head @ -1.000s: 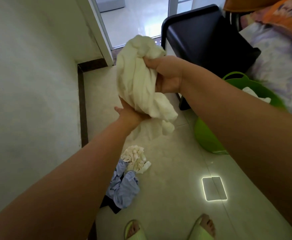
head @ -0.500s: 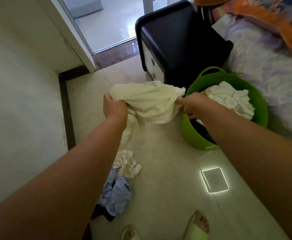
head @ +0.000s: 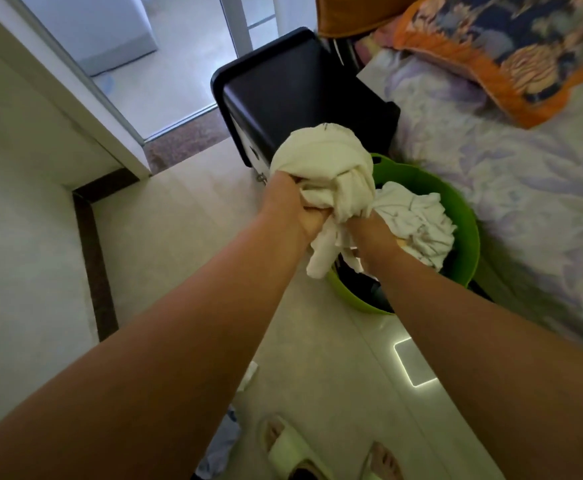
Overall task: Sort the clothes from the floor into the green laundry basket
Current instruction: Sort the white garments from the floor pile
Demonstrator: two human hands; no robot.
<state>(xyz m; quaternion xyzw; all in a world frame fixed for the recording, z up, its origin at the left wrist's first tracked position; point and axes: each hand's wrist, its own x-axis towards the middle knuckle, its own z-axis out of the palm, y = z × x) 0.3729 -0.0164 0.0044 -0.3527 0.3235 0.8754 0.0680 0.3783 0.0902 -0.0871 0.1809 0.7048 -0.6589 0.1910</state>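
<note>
Laundry basket (head: 463,237) sits on the floor (head: 179,244), just in front of the nightstand (head: 300,95) and against the bed (head: 525,188) to its right. Crumpled garment (head: 418,223) lies inside the basket. Bundled cloth (head: 324,168) is held above the basket's left rim, left hand (head: 290,206) and right hand (head: 373,233) beneath it. Pillow (head: 511,46) on the bed, behind. Wall (head: 16,216) at left. Slippers (head: 293,452) nearest the viewer.

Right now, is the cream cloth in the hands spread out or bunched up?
Bunched up. The cream cloth is a wad gripped by the left hand and right hand.
</note>
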